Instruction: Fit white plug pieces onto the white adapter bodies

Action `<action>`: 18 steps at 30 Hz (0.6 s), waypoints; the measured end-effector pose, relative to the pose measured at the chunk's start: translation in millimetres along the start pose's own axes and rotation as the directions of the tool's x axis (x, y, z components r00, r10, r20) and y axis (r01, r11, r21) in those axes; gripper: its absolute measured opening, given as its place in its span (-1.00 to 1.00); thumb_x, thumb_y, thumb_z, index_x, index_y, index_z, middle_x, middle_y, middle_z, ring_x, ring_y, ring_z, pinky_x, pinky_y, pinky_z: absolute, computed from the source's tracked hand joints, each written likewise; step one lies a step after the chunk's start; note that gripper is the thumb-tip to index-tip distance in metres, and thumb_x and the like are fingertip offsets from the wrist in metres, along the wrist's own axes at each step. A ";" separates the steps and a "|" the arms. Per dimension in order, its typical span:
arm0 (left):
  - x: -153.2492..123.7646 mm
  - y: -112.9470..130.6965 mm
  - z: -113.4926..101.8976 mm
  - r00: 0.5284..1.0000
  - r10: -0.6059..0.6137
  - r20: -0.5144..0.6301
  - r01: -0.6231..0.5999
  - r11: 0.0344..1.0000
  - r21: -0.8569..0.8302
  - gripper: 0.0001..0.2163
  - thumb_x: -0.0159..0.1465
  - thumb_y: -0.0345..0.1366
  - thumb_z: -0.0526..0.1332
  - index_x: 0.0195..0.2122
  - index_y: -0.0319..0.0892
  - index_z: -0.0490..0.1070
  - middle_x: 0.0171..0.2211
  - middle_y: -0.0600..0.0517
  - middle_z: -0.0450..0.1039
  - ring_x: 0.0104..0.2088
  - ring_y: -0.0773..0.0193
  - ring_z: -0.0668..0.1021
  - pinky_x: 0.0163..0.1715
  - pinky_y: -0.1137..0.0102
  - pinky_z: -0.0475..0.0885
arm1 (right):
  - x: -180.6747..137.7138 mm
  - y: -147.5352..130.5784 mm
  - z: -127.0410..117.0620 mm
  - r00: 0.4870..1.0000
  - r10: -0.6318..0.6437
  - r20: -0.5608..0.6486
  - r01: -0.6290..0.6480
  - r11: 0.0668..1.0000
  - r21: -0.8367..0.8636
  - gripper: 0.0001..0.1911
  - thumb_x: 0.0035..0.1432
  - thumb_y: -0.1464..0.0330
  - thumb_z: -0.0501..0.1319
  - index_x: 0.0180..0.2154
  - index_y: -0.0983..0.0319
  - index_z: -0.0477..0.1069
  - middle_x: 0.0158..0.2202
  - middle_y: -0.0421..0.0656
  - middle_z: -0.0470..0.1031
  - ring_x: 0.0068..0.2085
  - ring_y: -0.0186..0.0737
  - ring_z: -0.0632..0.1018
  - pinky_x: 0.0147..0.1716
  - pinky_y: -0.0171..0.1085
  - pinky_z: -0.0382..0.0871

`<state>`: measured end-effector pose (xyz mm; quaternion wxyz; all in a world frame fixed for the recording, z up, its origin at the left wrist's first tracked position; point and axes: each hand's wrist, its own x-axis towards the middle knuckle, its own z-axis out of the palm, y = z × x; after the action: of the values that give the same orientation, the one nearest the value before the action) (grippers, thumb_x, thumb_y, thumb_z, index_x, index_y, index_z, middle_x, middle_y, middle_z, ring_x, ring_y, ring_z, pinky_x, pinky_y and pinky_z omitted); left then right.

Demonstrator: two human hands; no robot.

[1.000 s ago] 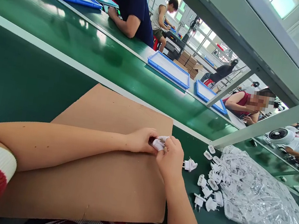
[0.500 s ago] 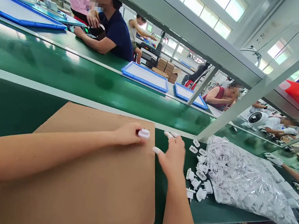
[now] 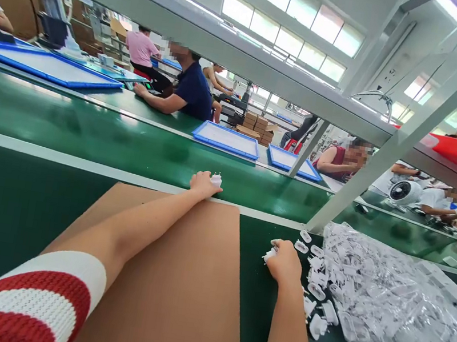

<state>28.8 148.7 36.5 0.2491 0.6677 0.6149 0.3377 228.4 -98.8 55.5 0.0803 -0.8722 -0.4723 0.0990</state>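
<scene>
While the left hand (image 3: 204, 183) pinched a white plug (image 3: 215, 180) at the far edge of the cardboard sheet (image 3: 173, 301), the right hand (image 3: 286, 261), well apart from it, curled over a loose plug (image 3: 269, 254) on the desk (image 3: 10, 206), with the bag of plugs (image 3: 386, 294) just to its right. Setting the pinched plug down well probably meant prongs up, flat on the conveyor belt (image 3: 88, 125) beyond that hand; the right needed to lift one piece only.

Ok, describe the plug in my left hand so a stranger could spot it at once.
Find the brown cardboard sheet on the green bench. At its far edge, the left hand holds a small white plug. It is alone there; the other plugs lie right of the sheet, loose or bagged.
</scene>
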 end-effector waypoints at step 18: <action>-144.8 -24.2 15.8 0.697 0.487 0.526 -0.016 0.744 -0.668 -0.48 0.04 -0.14 0.49 0.01 -0.20 0.50 -0.21 -0.03 0.58 -0.24 0.23 0.58 -0.09 0.25 0.47 | -3.4 -52.2 59.6 0.983 -0.182 0.011 0.049 0.325 0.944 -0.57 -0.21 0.34 0.21 -0.19 0.24 0.50 -0.33 -0.13 0.60 -0.29 -0.13 0.60 -0.31 -0.27 0.46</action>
<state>22.7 9.6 -12.8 0.6053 0.7052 0.2319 0.2873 169.6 -70.7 10.3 0.5480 -0.6226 -0.3930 0.3970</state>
